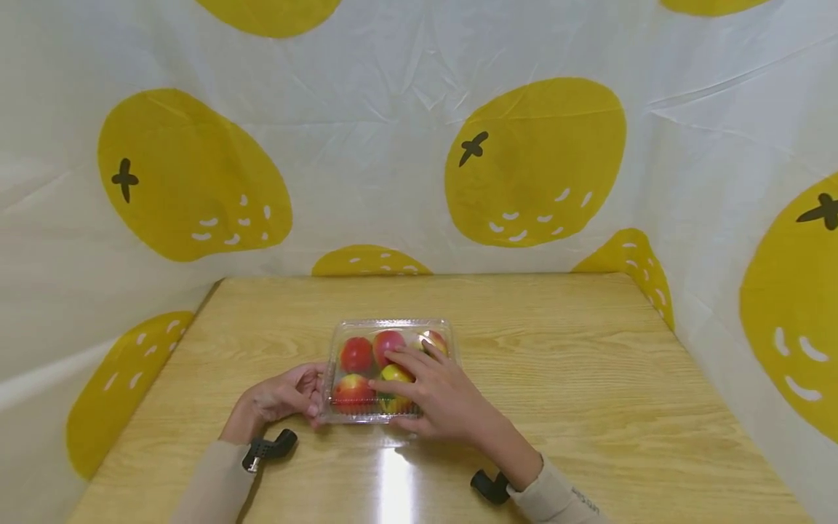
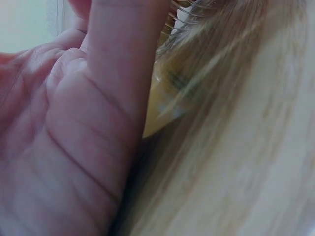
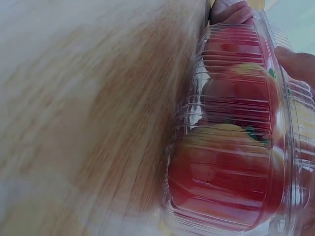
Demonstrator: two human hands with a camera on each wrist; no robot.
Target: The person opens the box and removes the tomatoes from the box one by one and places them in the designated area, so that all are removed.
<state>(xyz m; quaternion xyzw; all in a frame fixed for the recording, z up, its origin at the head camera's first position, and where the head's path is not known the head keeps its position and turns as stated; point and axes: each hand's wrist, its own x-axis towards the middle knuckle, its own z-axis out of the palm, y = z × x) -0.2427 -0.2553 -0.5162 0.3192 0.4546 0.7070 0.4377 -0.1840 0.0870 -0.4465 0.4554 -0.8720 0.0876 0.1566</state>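
A clear plastic clamshell container (image 1: 330, 364) sits on the table in the head view, with several red and yellow apples (image 1: 354, 393) inside. My left hand (image 1: 284, 393) holds its near left corner, thumb at the front and fingers curled at the side. My right hand (image 1: 452, 397) lies over the right part of the lid, fingers spread and resting on top, hiding some fruit. In the right wrist view the ridged wall of the container (image 3: 224, 162) shows red apples behind it. The left wrist view is mostly filled by my left palm and thumb (image 2: 113, 98).
The wooden table (image 1: 556, 349) has a light grain and a bright reflection at its front. A white cloth (image 1: 373, 175) printed with large yellow fruit hangs behind it and along both sides. Dark wrist mounts (image 1: 268, 451) sit on both forearms.
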